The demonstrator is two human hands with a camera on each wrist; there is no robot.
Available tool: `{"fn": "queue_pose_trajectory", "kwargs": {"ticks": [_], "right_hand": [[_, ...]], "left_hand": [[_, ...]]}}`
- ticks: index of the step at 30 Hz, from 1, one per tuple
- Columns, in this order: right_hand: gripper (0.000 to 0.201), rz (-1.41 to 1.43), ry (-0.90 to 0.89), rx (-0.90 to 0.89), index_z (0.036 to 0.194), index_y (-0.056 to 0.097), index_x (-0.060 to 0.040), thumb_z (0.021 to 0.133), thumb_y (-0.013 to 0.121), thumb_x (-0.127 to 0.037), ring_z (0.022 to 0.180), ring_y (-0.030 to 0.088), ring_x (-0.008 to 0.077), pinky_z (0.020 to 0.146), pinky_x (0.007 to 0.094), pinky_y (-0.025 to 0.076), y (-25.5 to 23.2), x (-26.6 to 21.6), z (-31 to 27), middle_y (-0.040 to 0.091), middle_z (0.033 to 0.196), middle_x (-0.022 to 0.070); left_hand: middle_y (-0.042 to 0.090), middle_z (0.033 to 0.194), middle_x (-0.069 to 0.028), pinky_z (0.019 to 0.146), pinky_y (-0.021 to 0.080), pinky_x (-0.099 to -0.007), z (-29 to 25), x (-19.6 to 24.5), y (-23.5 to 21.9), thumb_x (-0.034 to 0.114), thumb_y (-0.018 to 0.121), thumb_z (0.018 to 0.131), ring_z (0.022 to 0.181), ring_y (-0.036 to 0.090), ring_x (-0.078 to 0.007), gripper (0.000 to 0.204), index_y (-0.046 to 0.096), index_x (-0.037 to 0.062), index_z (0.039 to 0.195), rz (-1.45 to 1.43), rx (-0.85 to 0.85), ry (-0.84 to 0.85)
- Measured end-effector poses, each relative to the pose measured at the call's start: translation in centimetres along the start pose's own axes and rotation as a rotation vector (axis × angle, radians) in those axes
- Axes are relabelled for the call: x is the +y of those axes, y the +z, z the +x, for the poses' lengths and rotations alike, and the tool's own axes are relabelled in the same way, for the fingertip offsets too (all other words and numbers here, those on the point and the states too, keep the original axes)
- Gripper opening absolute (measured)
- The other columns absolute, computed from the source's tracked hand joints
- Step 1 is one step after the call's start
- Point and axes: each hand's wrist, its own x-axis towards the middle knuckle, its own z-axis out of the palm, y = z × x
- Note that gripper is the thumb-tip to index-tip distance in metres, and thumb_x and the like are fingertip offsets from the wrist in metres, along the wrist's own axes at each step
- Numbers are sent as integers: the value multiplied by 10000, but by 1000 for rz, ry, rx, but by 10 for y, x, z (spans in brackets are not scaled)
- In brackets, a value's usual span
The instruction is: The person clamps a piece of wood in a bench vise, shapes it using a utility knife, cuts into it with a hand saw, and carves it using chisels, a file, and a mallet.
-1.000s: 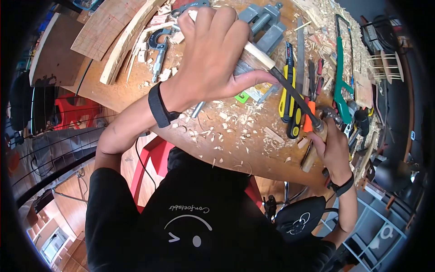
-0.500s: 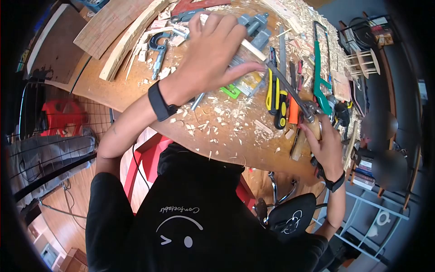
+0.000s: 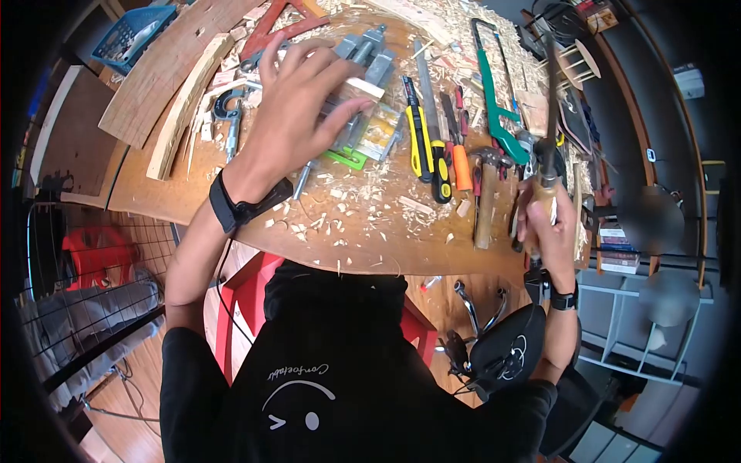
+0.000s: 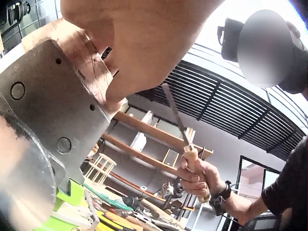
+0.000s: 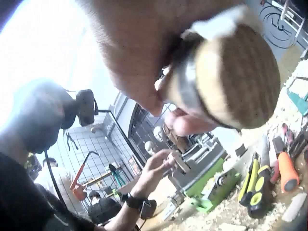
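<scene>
My left hand [image 3: 297,104] is over a pale strip of wood [image 3: 367,87] beside the grey metal vise [image 3: 370,54]. Its index finger and thumb lie on either side of the strip's end; in the left wrist view the thumb is against the wood [image 4: 91,72] above a grey metal block [image 4: 43,91]. Out to the right, my right hand [image 3: 549,224] grips a wooden-handled chisel [image 3: 549,116], its long dark blade pointing up and away from the wood. The round butt of the chisel handle [image 5: 250,72] fills the top of the right wrist view.
Utility knives [image 3: 417,143], an orange-handled tool [image 3: 461,166], a hammer [image 3: 485,197] and a green saw [image 3: 494,100] lie between my hands. A micrometer [image 3: 229,123] and long boards [image 3: 189,108] are at the left. Wood shavings [image 3: 340,201] cover much of the bench.
My right hand has swung the chisel from across the bench, its blade near my left thumb, to upright at the right. My left hand's fingers have loosened and spread, staying by the wood.
</scene>
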Motion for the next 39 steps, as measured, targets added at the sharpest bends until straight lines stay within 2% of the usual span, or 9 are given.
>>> {"fn": "queue_pose_trajectory", "kwargs": {"ticks": [4,8,15,22,27,28,35,37,39], "right_hand": [[268,-498,-13,212,1189,574,-7,1001,604,-195,654,520,99,596,263,423,-1,43,-6,610,787,42],[200,-512,-111,251,1113,591,-34,995,617,-194,629,555,107,573,253,432,-4,53,-14,605,729,28],[244,-255,156,54,1154,604,-51,1062,488,-245,489,514,60,431,228,396,-1,47,-24,573,670,0],[288,-349,338,28,1185,600,-66,981,649,-264,523,561,41,416,204,422,4,52,-29,620,742,14],[308,-518,70,74,1142,619,-18,930,706,-224,677,670,208,615,335,515,0,72,-27,684,818,144],[305,-497,193,74,1144,619,-5,928,693,-206,810,696,321,728,380,515,2,61,-25,688,880,207],[396,-666,219,162,1209,595,-11,968,623,-324,789,683,413,664,426,504,4,78,-9,674,834,256],[405,-742,229,135,1203,601,-21,969,620,-351,774,674,422,652,444,492,2,81,-1,670,811,252],[404,-722,219,160,1177,619,-21,985,592,-376,776,670,428,669,447,493,7,82,2,668,799,251]], "left_hand": [[639,1040,-97,1185,154,-521,-1,-1,3,290,713,890,1175,547,-289,299,705,59,1078,-18,24,-6],[641,1034,-98,1172,171,-522,2,-1,4,297,718,882,1174,546,-284,304,702,48,1056,-15,23,-3],[599,971,-97,1115,193,-522,-3,-1,10,354,695,906,1102,535,-285,335,683,44,1032,-2,61,-22],[584,1036,-97,1035,238,-507,-4,2,10,350,674,924,1121,514,-291,340,660,38,1059,-12,13,-76],[574,1099,-107,1017,255,-492,-6,0,9,294,649,938,1204,504,-300,313,622,59,1143,36,22,-9],[574,1099,-107,1017,255,-492,-6,-1,8,294,649,938,1204,504,-300,313,622,59,1143,36,16,-9],[580,1212,-119,1036,304,-425,-12,-3,3,254,627,958,1206,503,-313,313,612,103,1232,85,-36,21],[507,1135,-226,959,404,-449,-8,1,-2,242,640,923,1100,497,-408,433,506,-9,1249,-46,-180,-40],[430,961,-186,829,391,-440,-7,5,2,112,575,937,934,462,-385,197,512,13,1095,-87,-17,84]]}}
